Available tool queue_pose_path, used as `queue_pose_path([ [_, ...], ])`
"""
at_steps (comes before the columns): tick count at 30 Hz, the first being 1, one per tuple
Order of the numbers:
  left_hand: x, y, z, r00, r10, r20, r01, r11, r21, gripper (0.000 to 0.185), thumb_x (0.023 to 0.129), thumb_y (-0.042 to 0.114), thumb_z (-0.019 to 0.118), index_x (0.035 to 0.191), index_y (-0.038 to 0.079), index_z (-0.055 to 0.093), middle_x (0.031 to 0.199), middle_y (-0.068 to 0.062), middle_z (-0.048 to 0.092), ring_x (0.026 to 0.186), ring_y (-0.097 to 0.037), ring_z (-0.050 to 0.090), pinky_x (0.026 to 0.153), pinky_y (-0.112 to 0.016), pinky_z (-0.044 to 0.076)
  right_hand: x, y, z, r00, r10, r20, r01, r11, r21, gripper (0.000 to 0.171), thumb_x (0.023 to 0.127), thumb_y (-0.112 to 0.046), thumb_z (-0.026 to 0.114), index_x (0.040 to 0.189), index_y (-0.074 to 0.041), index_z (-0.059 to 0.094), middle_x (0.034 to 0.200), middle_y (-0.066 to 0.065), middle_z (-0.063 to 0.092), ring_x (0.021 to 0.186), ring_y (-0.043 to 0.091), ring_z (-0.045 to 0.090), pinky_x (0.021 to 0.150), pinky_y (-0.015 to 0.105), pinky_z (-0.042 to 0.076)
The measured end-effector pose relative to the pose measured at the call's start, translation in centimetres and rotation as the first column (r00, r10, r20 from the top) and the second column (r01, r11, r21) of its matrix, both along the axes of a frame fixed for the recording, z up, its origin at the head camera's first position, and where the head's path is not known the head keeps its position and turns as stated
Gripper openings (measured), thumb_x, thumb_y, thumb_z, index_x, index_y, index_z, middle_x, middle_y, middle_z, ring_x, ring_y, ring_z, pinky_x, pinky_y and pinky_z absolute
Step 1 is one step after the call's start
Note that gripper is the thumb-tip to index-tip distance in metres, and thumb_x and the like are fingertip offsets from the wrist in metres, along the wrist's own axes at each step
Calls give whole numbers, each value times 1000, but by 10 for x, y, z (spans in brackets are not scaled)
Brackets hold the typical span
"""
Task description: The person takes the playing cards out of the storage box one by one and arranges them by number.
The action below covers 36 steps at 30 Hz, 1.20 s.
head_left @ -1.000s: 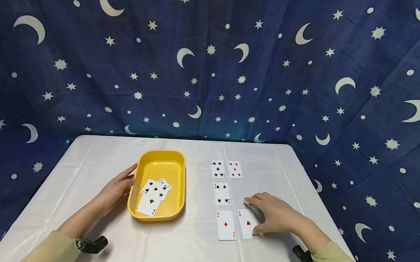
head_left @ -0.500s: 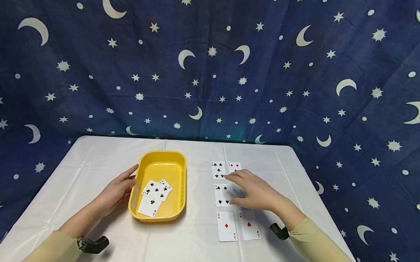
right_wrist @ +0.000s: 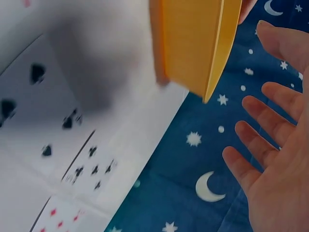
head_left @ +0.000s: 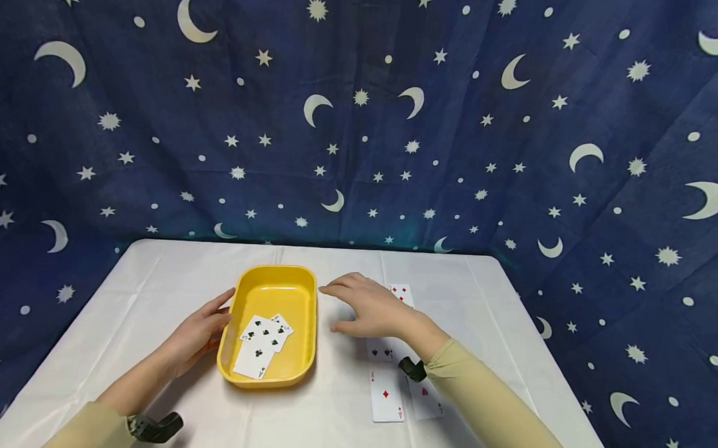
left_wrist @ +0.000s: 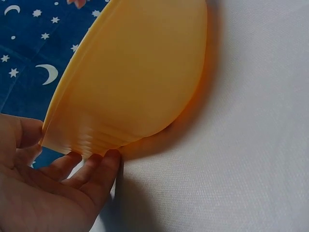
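A yellow tray (head_left: 308, 295) sits left of centre on the white table, with a few black-suited cards (head_left: 261, 340) fanned inside it. My left hand (head_left: 200, 331) rests against the tray's left wall (left_wrist: 135, 82), fingers (left_wrist: 91, 169) straight and the thumb by the rim. My right hand (head_left: 361, 307) hovers open and empty just right of the tray, fingers (right_wrist: 260, 130) spread. Beside it lie face-up cards: a diamonds card (head_left: 401, 293), a spades card (head_left: 382, 351) partly hidden, a clubs card (right_wrist: 91, 166), the ace of diamonds (head_left: 386, 395) and the ace of hearts (head_left: 428, 399).
The white cloth-covered table (head_left: 151, 288) ends at a dark blue star-and-moon curtain (head_left: 363, 117) behind and on both sides. My right forearm (head_left: 483, 410) crosses above the lower cards. Bare cloth lies left of the tray and along the front edge.
My right hand has left the ace of hearts and travelled up and leftwards over the card rows to just beside the tray. The left hand and tray have stayed put.
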State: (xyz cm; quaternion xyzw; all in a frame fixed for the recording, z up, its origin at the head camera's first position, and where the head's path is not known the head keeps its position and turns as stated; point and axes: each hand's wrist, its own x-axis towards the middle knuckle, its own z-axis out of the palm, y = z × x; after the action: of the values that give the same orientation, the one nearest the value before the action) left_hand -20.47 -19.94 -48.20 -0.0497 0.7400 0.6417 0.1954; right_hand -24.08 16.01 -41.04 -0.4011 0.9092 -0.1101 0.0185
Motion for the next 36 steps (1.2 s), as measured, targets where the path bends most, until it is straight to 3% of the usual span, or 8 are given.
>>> queue_pose_path([
  [8,3,0,-2,1000,5,-8,-5,1000,-18,67,108,23,45,166,25,12,164,-24,24,131,-35,50,104,-44,47,-7,-43,-4,999,15,30,-17,998,67,71,89,-46,75,152,-26,50,149,-7,51,138,16,41,115,39,35],
  [13,2,0,-3,1000,5,-7,-5,1000,-12,66,108,23,44,166,25,13,164,-24,25,133,-36,49,108,-50,43,-12,-66,-7,997,69,38,-73,988,133,75,87,-42,78,154,-26,48,149,-6,50,140,16,39,119,36,26],
  [22,1,-2,-4,1000,-8,-14,8,1000,7,68,107,25,47,166,26,13,164,-23,26,130,-31,52,98,-37,50,-15,-97,-14,991,109,75,-125,953,277,83,85,-42,80,157,-29,42,158,-9,43,150,18,28,121,36,21],
  [27,1,-4,-2,1000,-14,-13,14,1000,12,68,108,25,46,166,26,12,164,-24,25,133,-33,51,101,-39,48,-20,-112,-22,985,136,103,-161,941,298,84,84,-37,83,157,-28,43,158,-10,42,151,16,27,122,30,18],
  [31,2,-5,-2,1000,-20,-15,20,999,26,68,108,25,45,167,26,11,164,-25,25,133,-34,50,102,-41,48,-23,-124,-29,980,168,106,-196,913,359,87,84,-37,83,158,-28,41,160,-13,39,153,15,23,123,29,11],
  [36,2,-3,-4,999,-29,-21,30,999,35,67,109,25,45,167,26,11,164,-25,23,134,-35,49,104,-44,47,-23,-135,-36,981,136,137,-182,891,416,82,89,-29,77,159,-38,36,162,-22,32,154,13,16,123,31,10],
])
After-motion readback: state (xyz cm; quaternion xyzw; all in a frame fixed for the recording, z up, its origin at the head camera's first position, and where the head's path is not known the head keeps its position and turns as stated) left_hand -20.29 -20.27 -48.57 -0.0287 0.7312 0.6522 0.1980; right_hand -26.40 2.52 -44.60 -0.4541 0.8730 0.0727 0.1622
